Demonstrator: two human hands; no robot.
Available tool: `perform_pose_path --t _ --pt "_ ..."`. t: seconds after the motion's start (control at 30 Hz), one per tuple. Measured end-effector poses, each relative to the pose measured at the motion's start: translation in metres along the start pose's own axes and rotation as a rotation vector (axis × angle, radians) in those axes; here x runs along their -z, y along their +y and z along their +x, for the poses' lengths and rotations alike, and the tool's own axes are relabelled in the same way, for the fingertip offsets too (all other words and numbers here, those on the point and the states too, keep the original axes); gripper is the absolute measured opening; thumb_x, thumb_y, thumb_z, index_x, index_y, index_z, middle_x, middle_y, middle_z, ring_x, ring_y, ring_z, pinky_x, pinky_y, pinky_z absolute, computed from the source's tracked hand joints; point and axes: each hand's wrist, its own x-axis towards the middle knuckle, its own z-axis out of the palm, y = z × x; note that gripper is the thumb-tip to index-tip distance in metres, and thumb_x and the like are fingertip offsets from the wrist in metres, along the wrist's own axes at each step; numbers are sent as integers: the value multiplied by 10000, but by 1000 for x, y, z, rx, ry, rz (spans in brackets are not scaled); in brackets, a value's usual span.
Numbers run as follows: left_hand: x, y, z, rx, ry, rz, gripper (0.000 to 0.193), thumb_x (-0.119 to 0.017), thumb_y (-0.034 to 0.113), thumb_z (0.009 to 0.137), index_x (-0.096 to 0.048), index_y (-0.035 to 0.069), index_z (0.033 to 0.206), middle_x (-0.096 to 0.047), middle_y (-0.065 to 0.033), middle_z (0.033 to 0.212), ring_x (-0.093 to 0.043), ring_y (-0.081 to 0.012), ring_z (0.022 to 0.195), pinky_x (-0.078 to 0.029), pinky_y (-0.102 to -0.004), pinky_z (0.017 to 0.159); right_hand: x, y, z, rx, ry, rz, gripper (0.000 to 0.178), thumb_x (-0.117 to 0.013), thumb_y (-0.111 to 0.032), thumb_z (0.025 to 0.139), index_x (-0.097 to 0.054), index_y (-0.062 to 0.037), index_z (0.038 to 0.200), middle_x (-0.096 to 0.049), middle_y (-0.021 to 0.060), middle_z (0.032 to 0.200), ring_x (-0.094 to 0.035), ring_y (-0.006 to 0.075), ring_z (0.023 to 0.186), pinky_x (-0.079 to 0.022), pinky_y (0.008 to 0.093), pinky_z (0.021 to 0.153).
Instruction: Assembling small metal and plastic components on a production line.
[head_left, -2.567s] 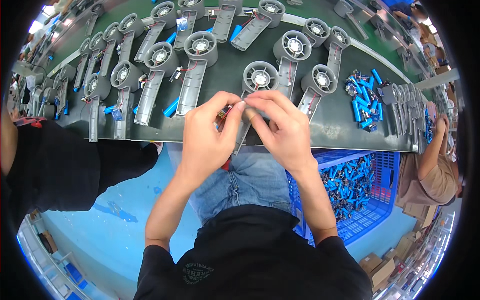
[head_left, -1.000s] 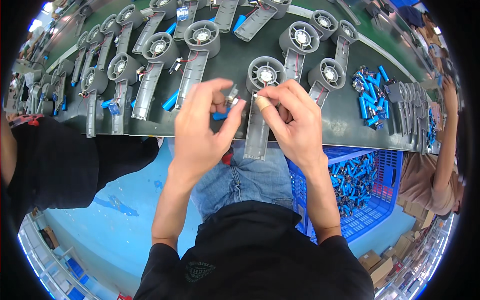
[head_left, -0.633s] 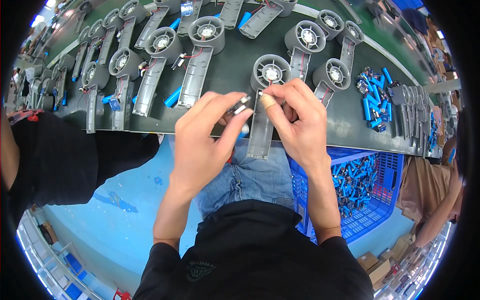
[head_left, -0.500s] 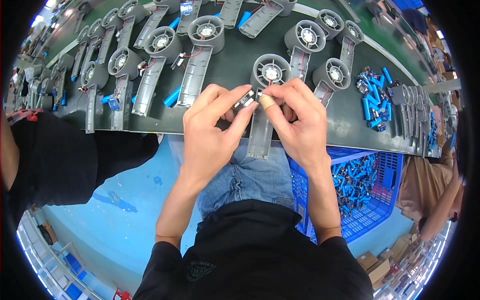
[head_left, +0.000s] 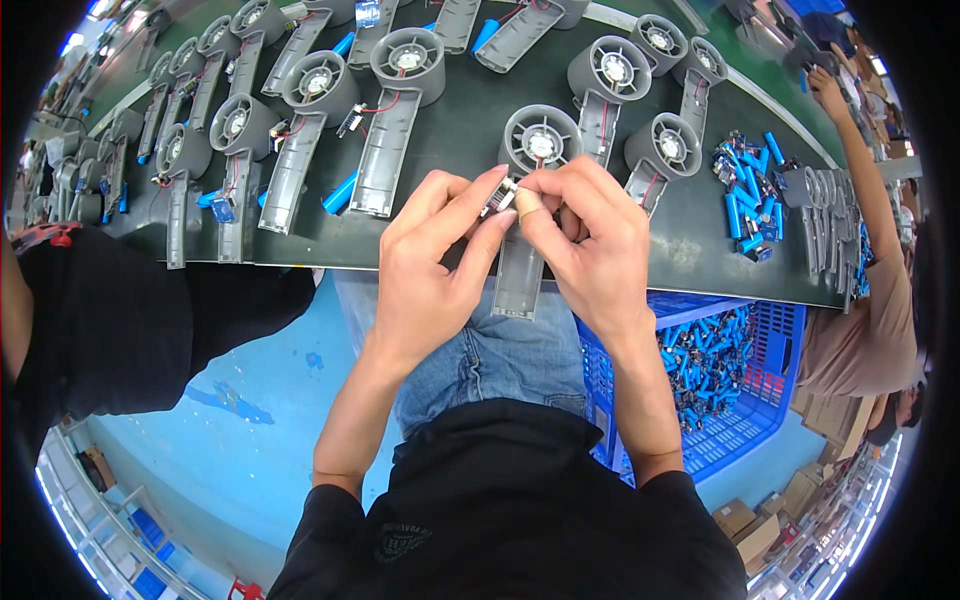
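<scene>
My left hand (head_left: 435,265) pinches a small circuit board (head_left: 497,198) with white connectors between thumb and fingers. Right against it, the fingertips of my right hand (head_left: 595,245) are closed on a small white wire plug, mostly hidden by the fingers. A tan wrap (head_left: 529,204) covers part of my right thumb. Just beyond both hands lies a grey fan housing (head_left: 541,125) with a round spoked grille. Its open, trough-shaped handle (head_left: 517,282) points toward me below my hands and overhangs the table's near edge. Red wire shows at the housing.
Several similar grey fan housings (head_left: 408,60) lie across the dark green table (head_left: 440,130). At the right are a pile of blue battery cells with boards (head_left: 748,195) and stacked grey handles (head_left: 828,235). A blue crate (head_left: 740,440) of such parts stands below. Co-workers flank me; one arm (head_left: 868,170) reaches out.
My left hand has shifted slightly right, bringing the circuit board against my right fingertips and tilting it more upright. At the right, a co-worker's arm has risen over the table.
</scene>
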Motion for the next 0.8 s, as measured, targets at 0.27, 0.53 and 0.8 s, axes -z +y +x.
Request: perform_pose_path --t 0.27,0.53,0.8 --pt "3 -9 -1 -122 -43 90 414 -726 -59 818 -672 -5 1225 -586 -95 909 -587 -206 779 -481 -323 641 0 2 2 3 2 12 90 -741 -2 823 -695 8 901 -554 1 749 -405 41 555 -316 228 481" --pt "-2 -24 0 -223 10 39 428 -737 -58 799 -672 -17 1219 -640 -125 1000 -612 -256 855 -506 -350 724 6 -2 4 -100 -82 117 77 -729 -11 830 -697 14 896 -575 -4 761 -467 37 590 -343 211 503" --pt "-5 -27 1 -228 27 -9 431 -735 -65 787 -669 -34 1212 -669 -130 1016 -616 -265 836 -509 -356 721 -1 -8 1 -161 -23 92 62 -721 -14 836 -698 14 887 -585 1 744 -487 40 607 -349 215 512"
